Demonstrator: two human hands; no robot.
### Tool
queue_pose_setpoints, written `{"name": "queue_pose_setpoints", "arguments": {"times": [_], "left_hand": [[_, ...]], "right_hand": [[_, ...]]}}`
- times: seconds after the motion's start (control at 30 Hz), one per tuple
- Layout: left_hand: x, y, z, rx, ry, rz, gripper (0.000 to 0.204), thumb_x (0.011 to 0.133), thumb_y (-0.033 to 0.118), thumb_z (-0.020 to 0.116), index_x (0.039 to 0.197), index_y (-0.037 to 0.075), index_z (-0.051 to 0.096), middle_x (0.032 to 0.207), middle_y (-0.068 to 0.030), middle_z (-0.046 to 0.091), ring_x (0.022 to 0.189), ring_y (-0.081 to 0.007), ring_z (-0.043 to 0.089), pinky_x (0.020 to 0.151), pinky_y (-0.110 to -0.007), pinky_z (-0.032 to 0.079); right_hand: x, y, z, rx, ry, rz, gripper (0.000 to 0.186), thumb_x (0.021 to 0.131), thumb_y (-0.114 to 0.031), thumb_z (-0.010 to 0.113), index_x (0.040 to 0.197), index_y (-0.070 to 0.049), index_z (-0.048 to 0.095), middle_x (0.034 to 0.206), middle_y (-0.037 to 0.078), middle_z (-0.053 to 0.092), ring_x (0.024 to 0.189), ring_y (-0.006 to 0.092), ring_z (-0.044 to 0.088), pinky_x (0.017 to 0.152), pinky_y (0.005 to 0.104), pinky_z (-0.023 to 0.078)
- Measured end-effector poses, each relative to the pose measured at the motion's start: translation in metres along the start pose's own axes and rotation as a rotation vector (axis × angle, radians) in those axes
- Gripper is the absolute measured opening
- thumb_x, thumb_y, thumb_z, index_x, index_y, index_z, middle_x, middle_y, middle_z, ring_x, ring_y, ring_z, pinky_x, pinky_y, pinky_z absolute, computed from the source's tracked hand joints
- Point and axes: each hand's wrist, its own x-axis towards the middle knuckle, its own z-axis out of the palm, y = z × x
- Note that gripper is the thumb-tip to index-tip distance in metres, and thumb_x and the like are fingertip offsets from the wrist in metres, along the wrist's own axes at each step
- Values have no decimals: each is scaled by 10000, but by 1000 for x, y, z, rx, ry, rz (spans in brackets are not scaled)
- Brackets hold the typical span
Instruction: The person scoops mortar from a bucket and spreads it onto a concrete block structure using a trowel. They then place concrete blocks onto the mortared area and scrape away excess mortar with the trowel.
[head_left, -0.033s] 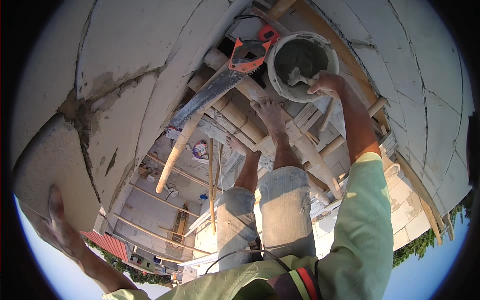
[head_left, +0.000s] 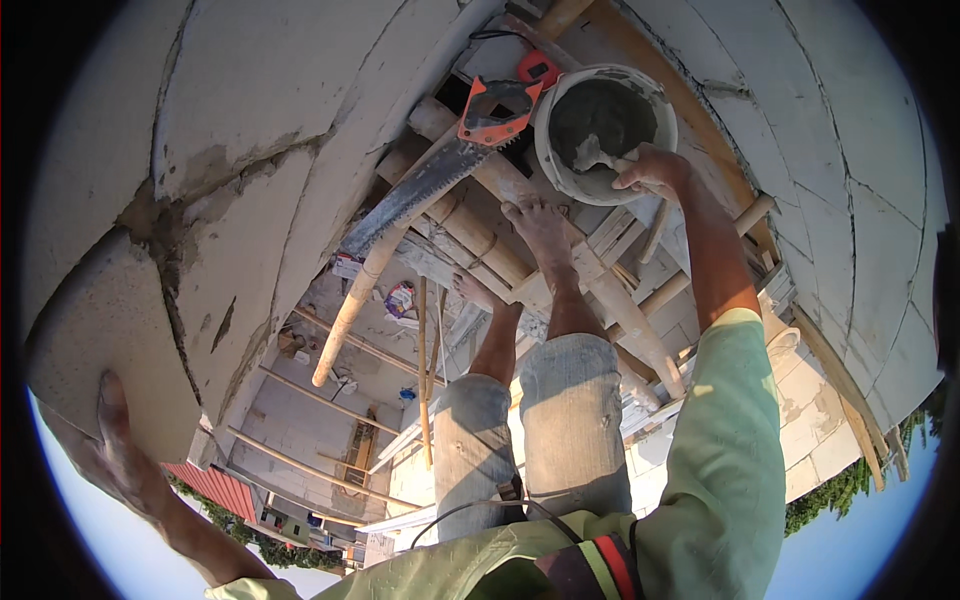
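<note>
My left hand (head_left: 125, 450) grips a pale block (head_left: 110, 340) at the left wall, thumb against its near face; the other fingers are mostly hidden. My right hand (head_left: 650, 172) is closed on the handle of a trowel (head_left: 592, 150), whose blade dips into grey wet mortar (head_left: 605, 115) inside a white bucket (head_left: 655, 100). Beside the bucket lie a handsaw with an orange handle (head_left: 490, 128) and a long toothed blade (head_left: 405, 195), and a red tool (head_left: 537, 68), perhaps a tape measure.
My bare feet (head_left: 540, 230) are on bamboo poles and boards (head_left: 480, 245). Below are a lower floor (head_left: 330, 400) with bags (head_left: 400, 300) and more poles. Block walls (head_left: 820, 200) rise on both sides, wooden planks along the right one. A red roof (head_left: 205, 485) and trees show beyond.
</note>
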Motion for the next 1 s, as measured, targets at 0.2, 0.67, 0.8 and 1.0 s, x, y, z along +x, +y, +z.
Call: {"name": "queue_pose_setpoints", "arguments": {"times": [0.2,0.67,0.8,1.0], "left_hand": [[0,-3,-7,14,-57,-42,939,706,624,735,1390,24,503,1273,-222,553,1175,-349,559,967,-538,472],[-1,8,8,8,-13,30,987,682,617,742,1434,39,468,1325,-227,518,1196,-384,554,975,-544,478],[2,10,7,6,-5,40,1002,675,616,744,1446,44,458,1339,-228,508,1202,-394,552,978,-545,480],[2,-3,-4,60,35,120,1029,663,602,747,1473,52,431,1371,-237,486,1217,-412,548,989,-552,482]], "right_hand": [[7,1,30,255,-22,-117,334,673,-192,877,822,-14,638,653,61,629,571,173,598,571,337,463],[8,30,49,466,129,-200,714,634,-292,905,1147,56,550,770,60,640,661,176,613,659,340,473],[-15,20,46,559,-17,-251,519,702,-232,858,1079,29,616,759,40,614,626,149,577,572,312,442],[-76,-1,69,785,-6,-276,338,755,-147,798,1034,-10,664,739,10,583,570,105,533,490,264,391]]}}
